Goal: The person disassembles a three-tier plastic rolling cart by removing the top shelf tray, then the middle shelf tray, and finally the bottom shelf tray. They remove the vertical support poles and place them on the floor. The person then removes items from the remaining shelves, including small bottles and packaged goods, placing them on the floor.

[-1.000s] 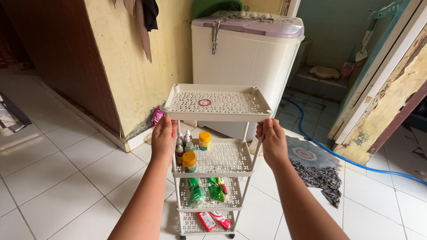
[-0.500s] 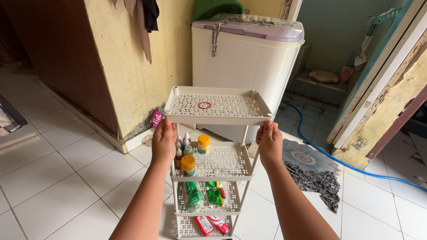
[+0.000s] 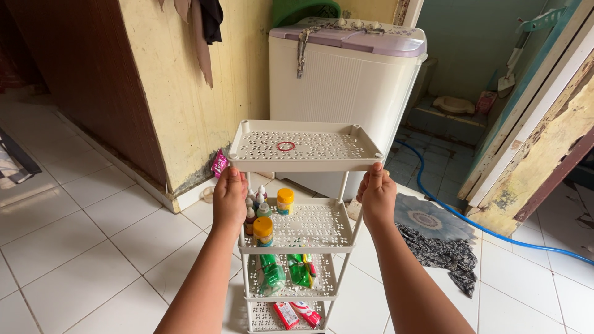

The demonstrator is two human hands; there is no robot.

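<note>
The person stands over a cream-white plastic trolley rack with four perforated shelves [image 3: 304, 162], gripping it at the near corners of its top shelf. The left hand [image 3: 229, 196] is wrapped around the near left corner post just under the top shelf, fingers curled shut on it. The right hand [image 3: 377, 195] does the same at the near right corner, thumb up against the shelf's front rim and fingers closed round the post.

The rack stands upright on the white tiled floor [image 3: 80, 247], just in front of a cream twin-tub washing machine with a lilac lid [image 3: 346, 80]. A small red rubber ring [image 3: 285, 146] lies flat near the middle of the top shelf, alone there. On the second shelf, along its left edge, stand several small bottles with yellow caps [image 3: 263, 227] and a few white-tipped dropper bottles [image 3: 260, 193] behind them. The third shelf carries green plastic pouches [image 3: 301, 269] lying side by side. On the bottom shelf lie two red-and-white tubes [image 3: 298, 313], toward the near edge.

To the right of the rack, on the floor, a dark patterned cloth [image 3: 442, 247] lies crumpled beside a round grey mat, and a blue hose [image 3: 458, 213] snakes past it toward the open doorway. A peeling yellow wall [image 3: 185, 93] rises to the left of the washing machine.
</note>
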